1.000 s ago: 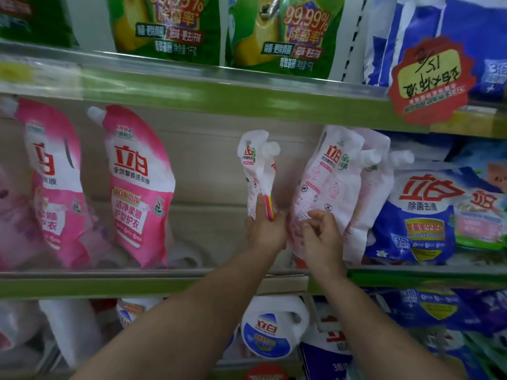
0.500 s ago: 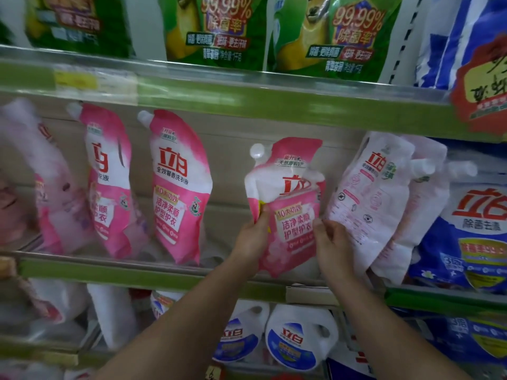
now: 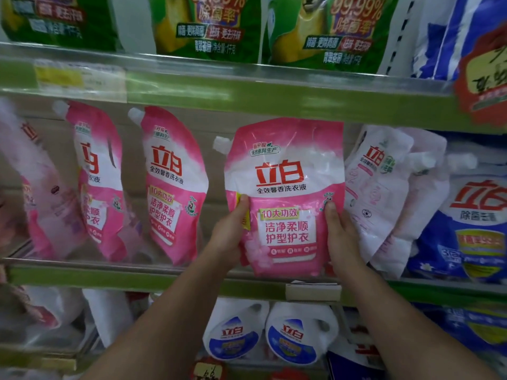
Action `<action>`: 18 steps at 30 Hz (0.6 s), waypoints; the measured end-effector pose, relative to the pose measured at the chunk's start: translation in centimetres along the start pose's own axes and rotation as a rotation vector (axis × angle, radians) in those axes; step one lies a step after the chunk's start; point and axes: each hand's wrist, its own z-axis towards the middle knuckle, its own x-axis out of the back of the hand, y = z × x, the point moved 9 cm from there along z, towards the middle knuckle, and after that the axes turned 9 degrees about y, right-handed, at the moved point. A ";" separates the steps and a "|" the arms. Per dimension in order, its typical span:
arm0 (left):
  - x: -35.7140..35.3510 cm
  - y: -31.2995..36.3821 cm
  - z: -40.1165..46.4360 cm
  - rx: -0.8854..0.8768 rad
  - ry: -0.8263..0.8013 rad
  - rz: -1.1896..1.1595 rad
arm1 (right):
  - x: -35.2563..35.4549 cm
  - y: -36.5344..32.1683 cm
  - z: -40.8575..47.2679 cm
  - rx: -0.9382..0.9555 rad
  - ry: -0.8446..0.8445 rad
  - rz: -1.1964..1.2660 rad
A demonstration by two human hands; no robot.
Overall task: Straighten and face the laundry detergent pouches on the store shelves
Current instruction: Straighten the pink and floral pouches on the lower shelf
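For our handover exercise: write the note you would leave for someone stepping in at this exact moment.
Left hand and right hand grip the sides of a pink detergent pouch, held upright, front out, at the middle shelf.
Done: this pouch faces front.
Left: set it down; two pink pouches to its left lean; the pale pouches on its right show their backs and slump, so turn those next.
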 end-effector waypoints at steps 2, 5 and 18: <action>-0.3 -0.1 0.0 0.001 -0.018 0.005 | 0.1 -0.2 -0.1 -0.016 -0.034 0.011; -0.5 0.0 0.2 0.003 -0.011 0.034 | 0.3 0.0 -0.2 -0.056 -0.060 -0.001; 0.7 2.6 0.8 -0.286 0.231 0.177 | -0.2 2.5 0.3 -0.100 0.058 0.015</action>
